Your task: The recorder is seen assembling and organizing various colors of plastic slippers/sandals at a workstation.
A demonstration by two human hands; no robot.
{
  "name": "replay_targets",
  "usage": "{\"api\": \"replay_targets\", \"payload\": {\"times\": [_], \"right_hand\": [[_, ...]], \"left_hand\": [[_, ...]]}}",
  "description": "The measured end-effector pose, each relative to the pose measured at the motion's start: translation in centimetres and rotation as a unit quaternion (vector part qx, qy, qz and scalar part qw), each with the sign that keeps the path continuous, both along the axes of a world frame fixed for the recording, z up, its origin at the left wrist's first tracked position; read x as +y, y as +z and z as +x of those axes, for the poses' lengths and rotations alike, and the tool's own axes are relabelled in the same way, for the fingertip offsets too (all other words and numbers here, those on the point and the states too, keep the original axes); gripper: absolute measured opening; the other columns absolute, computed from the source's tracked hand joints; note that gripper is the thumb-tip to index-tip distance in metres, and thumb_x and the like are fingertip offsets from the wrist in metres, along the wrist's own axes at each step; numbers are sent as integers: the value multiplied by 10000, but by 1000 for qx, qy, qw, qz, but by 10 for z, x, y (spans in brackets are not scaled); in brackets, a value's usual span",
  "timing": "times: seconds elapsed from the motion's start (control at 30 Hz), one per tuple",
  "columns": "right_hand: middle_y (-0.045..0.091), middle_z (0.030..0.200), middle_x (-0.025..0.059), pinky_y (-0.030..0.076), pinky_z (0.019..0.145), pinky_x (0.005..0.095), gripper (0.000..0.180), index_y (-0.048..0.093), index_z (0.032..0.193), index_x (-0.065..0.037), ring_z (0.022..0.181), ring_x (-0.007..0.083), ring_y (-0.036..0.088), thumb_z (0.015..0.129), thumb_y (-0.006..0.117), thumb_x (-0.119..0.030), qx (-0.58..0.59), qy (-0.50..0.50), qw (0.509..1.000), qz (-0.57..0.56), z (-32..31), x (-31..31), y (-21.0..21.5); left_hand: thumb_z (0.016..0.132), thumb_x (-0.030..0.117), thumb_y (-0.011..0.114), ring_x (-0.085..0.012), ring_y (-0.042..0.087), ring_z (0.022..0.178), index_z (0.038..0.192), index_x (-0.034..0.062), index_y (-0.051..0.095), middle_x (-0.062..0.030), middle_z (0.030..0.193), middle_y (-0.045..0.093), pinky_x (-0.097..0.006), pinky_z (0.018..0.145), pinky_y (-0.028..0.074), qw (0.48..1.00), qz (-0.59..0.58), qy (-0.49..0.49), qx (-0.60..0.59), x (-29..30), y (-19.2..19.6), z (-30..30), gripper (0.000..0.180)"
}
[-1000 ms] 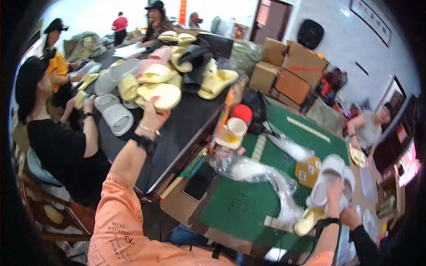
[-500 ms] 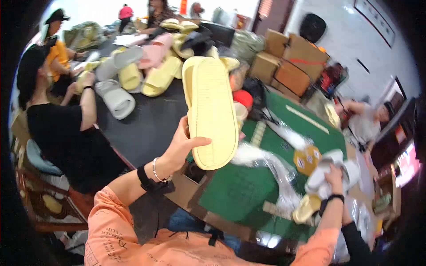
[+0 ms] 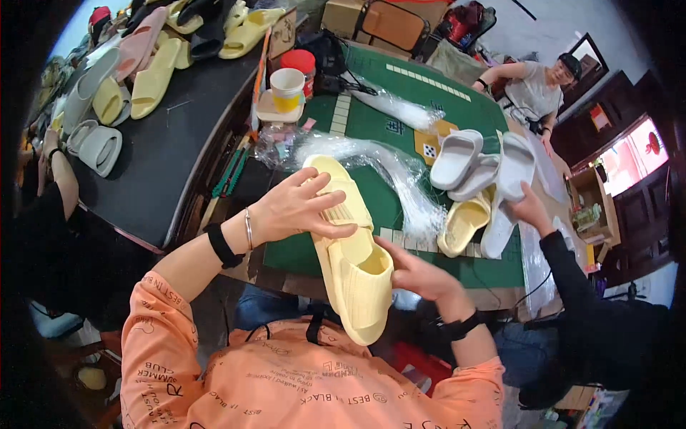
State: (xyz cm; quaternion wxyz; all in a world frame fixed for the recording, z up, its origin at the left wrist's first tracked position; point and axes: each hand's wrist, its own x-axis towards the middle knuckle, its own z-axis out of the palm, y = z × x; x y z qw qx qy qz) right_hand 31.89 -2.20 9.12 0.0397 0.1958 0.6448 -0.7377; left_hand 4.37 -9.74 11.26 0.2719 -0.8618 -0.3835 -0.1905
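Note:
In front of me is a pair of pale yellow slippers (image 3: 363, 289), laid against each other and tilted over the near table edge. My left hand (image 3: 289, 207) rests across their upper part, its fingers spread apart. From the right side my right hand (image 3: 426, 277) grips the pair near the lower slipper's opening; some of its fingertips are hidden behind it. Further right, grey slippers (image 3: 457, 159) lie beside another yellow slipper (image 3: 466, 223). A co-worker's hand (image 3: 530, 209) in a black sleeve touches a grey slipper (image 3: 516, 166) there.
Clear plastic strips (image 3: 407, 182) lie across the green table (image 3: 371, 68). A yellow-and-white cup (image 3: 287, 89) and a red-lidded jar (image 3: 300, 66) stand at its left. Slippers in several colours are heaped on the dark table (image 3: 193, 118). Another person (image 3: 539, 89) sits at the far right.
The yellow pair has come lower and turned from soles to uppers. My right hand has left the grey slippers and come to the pair. My left fingers have spread. The view has swung right.

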Motion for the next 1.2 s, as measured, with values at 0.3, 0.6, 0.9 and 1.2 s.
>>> {"api": "replay_targets", "payload": {"times": [0.3,0.6,0.9,1.2], "right_hand": [[513,1092,103,411,841,304,463,374,1202,-17,998,182,505,775,515,-126,117,-319,895,-288,-31,-15,-14],[468,1115,106,413,860,322,441,374,1181,-11,1018,205,490,819,491,-234,319,-587,743,-53,-44,-14,-29],[513,1047,161,484,758,378,388,373,1166,13,910,272,551,828,474,-150,290,-708,640,65,48,54,-19],[526,1026,86,435,741,255,459,370,1229,-40,909,152,511,790,502,-1,42,-478,874,73,-29,10,-55]], "left_hand": [[689,73,523,-321,388,1031,1176,353,443,-68,1082,414,-409,933,341,983,-52,29,-177,9,-11,43,567],[713,-24,541,-178,419,1088,1258,31,299,-103,1151,452,-285,915,333,629,-391,40,-671,-48,-30,77,599],[695,-30,588,-137,499,991,1181,34,429,-87,1062,547,-256,854,396,635,-583,0,-506,-52,-4,-5,516],[772,214,602,-84,513,804,972,14,548,-25,871,580,-238,736,425,668,-679,-34,-303,62,-3,-45,288]]}}
